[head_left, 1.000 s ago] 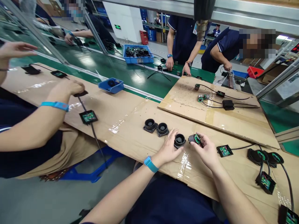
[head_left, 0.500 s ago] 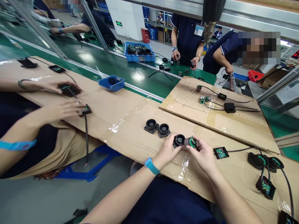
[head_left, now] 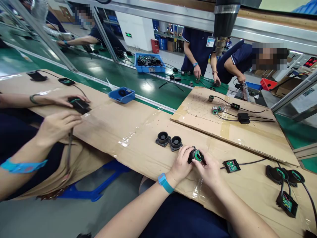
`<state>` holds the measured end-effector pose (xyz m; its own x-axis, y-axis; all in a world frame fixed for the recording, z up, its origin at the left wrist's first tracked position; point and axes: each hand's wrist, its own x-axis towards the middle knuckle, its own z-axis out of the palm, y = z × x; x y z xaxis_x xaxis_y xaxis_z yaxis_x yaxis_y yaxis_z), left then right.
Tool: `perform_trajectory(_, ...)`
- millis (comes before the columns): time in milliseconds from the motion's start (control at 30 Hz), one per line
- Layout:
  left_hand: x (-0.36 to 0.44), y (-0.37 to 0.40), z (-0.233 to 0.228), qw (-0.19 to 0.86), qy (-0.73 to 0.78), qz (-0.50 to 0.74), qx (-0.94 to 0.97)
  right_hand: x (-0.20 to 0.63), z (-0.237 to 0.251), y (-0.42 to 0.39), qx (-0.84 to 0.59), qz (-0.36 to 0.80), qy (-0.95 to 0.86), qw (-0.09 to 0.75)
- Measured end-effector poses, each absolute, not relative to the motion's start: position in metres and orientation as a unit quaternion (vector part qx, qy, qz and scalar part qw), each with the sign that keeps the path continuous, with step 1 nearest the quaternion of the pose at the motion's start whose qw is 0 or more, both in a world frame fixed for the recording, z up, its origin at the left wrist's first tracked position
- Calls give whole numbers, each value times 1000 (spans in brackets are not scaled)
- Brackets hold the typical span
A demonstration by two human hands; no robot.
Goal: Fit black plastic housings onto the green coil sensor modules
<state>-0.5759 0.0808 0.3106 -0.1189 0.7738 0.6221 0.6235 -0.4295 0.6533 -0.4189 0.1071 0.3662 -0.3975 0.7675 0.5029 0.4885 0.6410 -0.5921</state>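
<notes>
Cardboard (head_left: 138,145): black housing (head_left: 195,155) seemingly between hands.

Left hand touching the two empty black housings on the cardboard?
Apart. Head view shows bare cardboard between the left hand and the two empty housings; it grips the green-faced part instead.

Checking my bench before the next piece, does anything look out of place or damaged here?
Nothing stands out. The left hand and right hand together hold a round black part with a green board; two black round housings sit upright on the taped brown cardboard.
</notes>
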Motion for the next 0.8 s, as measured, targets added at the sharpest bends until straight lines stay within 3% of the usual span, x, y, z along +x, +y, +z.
perform_trajectory(800,-577,83,311,159,533,560,614,-424,342,103,-374,116,-861,326)
